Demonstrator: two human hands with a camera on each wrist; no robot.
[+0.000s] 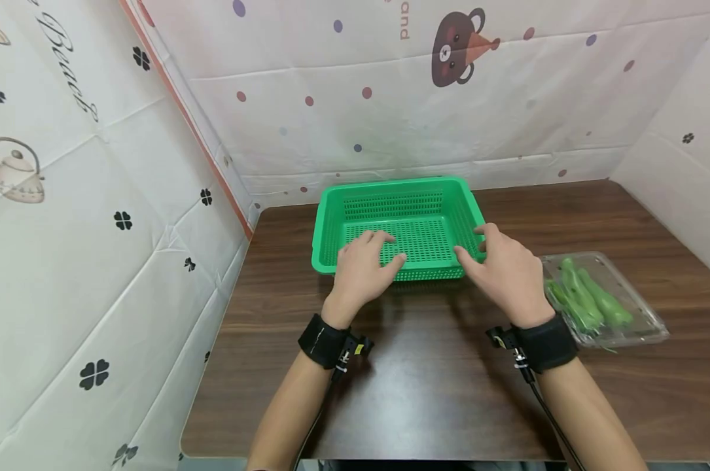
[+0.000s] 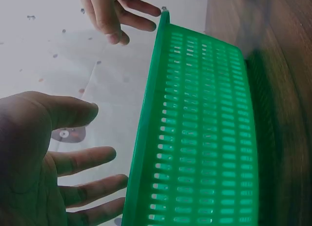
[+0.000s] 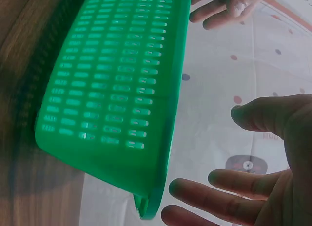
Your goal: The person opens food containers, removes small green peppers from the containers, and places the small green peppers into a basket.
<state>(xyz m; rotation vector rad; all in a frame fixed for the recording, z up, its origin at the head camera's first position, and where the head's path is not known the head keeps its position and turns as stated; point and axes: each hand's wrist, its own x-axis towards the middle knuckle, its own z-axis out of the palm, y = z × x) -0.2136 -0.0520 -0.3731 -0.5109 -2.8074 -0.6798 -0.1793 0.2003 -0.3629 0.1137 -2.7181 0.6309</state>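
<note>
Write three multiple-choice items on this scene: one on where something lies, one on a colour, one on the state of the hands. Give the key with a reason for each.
1. Where does the clear box of green vegetables lie on the table?
A. inside the basket
B. to the right of the right hand
C. behind the basket, against the wall

2. What colour is the slotted basket?
A. green
B. blue
C. white

3. How are the left hand and the right hand at the basket?
A. both clenched in fists on the table
B. both gripping the vegetable box
C. both open, fingers spread at the near rim

Key: 1 B, the box sits past the right wrist in the head view. 2 A, all three views show green plastic. 3 C, both wrist views show straight, spread fingers beside the rim.
</note>
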